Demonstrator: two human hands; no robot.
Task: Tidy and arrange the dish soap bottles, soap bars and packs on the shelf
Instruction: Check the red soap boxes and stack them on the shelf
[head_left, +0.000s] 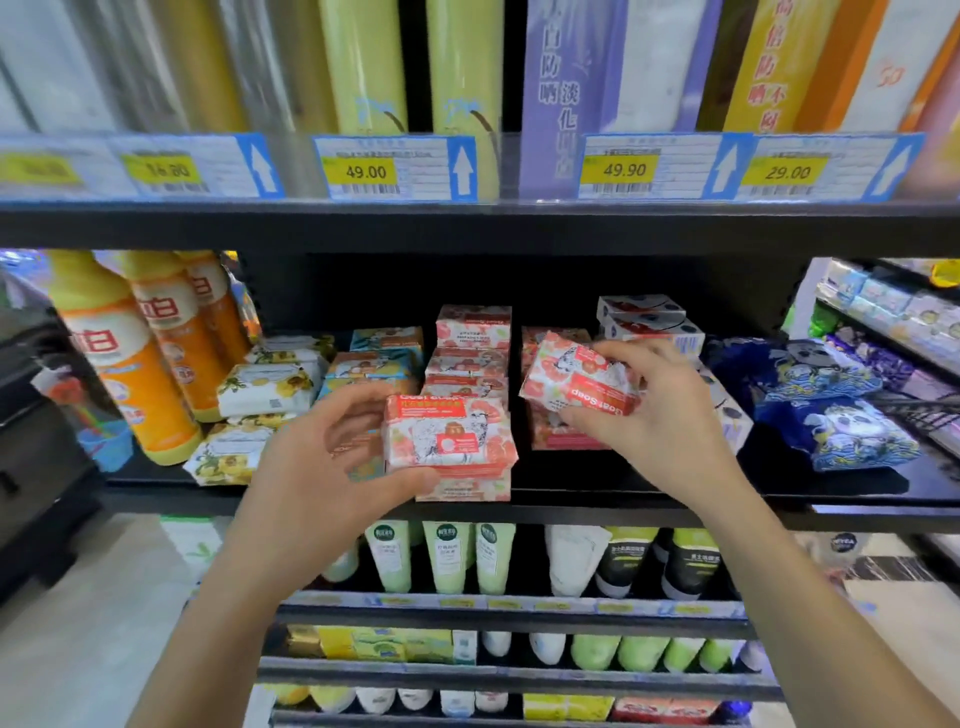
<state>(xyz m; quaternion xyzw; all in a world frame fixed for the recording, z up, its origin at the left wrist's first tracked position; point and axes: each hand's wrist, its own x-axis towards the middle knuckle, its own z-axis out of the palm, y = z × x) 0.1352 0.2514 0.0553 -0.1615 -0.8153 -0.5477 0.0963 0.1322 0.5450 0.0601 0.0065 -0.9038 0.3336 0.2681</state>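
Note:
On the black middle shelf (675, 488) my left hand (322, 457) grips a pink goat-soap bar (447, 436) at the front of a pink stack (470, 358). My right hand (654, 410) holds a second pink goat-soap bar (576, 379), tilted and upside down, above another pink pile (561, 436). Orange dish soap bottles (130, 358) stand at the left. Yellow-flowered soap packs (265, 384) and teal soap bars (379, 358) lie between the bottles and the pink stack.
White-and-red boxes (644, 317) sit behind my right hand. Blue patterned packs (831, 405) lie at the right. Price tags (384, 166) line the shelf above. Green and white tubes (447, 561) fill the shelf below.

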